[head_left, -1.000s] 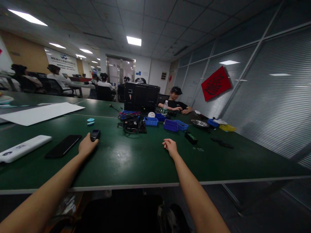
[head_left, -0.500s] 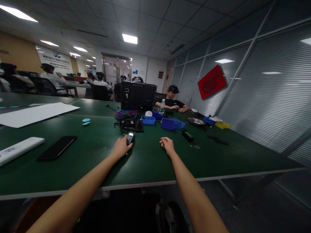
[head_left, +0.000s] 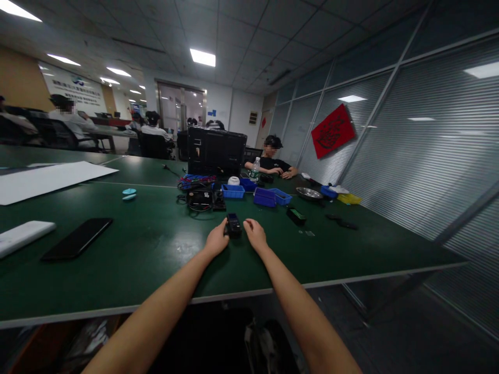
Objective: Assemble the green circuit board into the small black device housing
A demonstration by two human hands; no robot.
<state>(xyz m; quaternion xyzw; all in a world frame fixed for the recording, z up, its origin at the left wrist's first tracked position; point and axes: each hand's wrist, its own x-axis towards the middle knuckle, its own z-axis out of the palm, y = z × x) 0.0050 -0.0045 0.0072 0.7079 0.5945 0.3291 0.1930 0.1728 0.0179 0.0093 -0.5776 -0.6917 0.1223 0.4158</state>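
On the green table, a long white object is laid at the near left, beside a black slab. A light-blue object is set farther back. The left hand is placed against the left side of a black handheld device; whether its fingers are closed around it cannot be told. The right hand is held just beside the device's right side, fingers loosely curled, their spread from the thumb unclear. Farther right, a black box is seen.
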